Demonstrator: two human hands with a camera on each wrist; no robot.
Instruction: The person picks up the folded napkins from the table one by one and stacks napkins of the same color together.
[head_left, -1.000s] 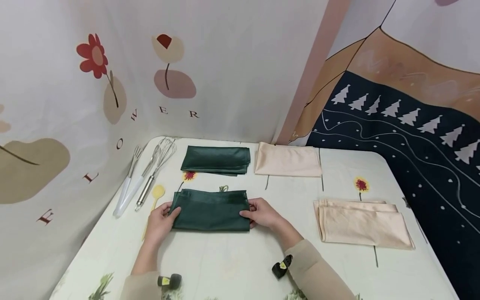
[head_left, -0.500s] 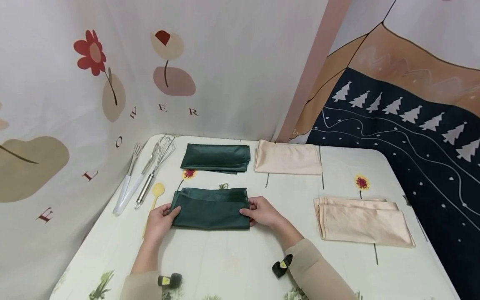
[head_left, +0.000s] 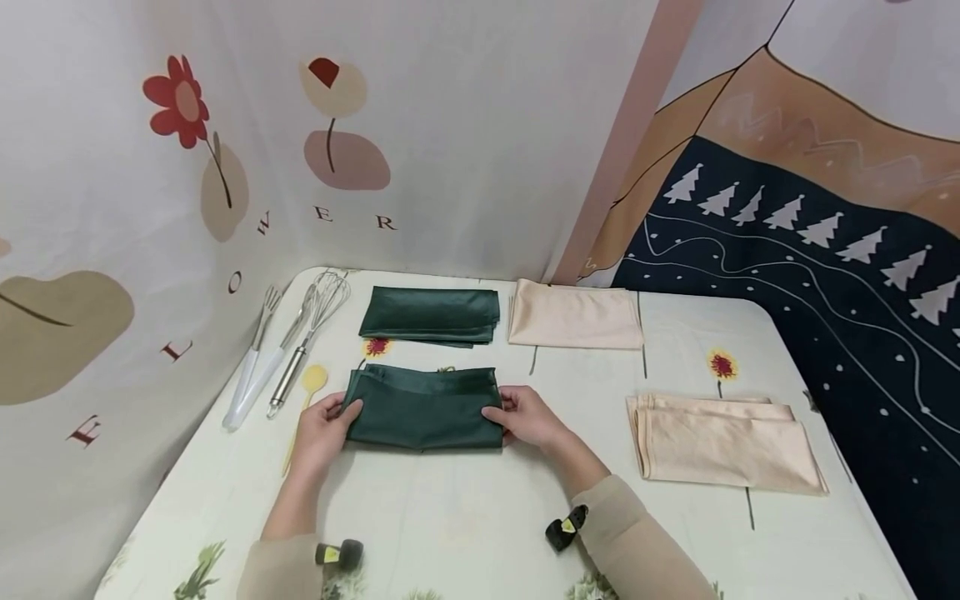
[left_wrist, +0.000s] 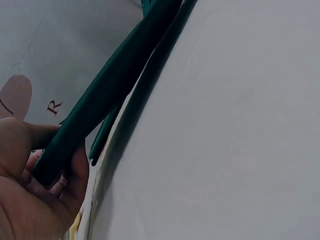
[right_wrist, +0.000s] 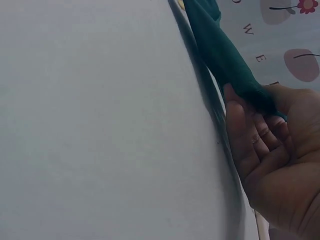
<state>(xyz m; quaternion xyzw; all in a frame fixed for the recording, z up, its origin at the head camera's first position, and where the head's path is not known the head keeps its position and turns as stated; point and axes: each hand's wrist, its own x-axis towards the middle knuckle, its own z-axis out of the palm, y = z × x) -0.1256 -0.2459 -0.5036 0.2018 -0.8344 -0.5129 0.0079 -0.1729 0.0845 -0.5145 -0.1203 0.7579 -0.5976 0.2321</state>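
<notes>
A folded dark green cloth point(head_left: 423, 412) is held by its two short ends, slightly raised above the table, its lower edge sagging in the middle. My left hand point(head_left: 321, 429) pinches the left end, thumb on top and fingers beneath; the left wrist view shows the green cloth point(left_wrist: 95, 105) between them, with a shadow under it. At the right end my right hand point(head_left: 531, 417) pinches the cloth the same way. In the right wrist view the fingers point(right_wrist: 245, 135) curl under the cloth point(right_wrist: 225, 60). Just behind lies another folded green cloth point(head_left: 431, 314).
A folded pale pink cloth point(head_left: 576, 315) lies at the back, and a second pink cloth point(head_left: 727, 442) at the right. Along the left edge are a whisk point(head_left: 288, 379), a fork point(head_left: 255, 350), another white-handled utensil point(head_left: 272, 375) and a yellow spoon point(head_left: 315, 379), partly behind my left hand.
The held green cloth has lifted a little off the table and moved slightly away from me, both hands going with it. The other things lie as before.
</notes>
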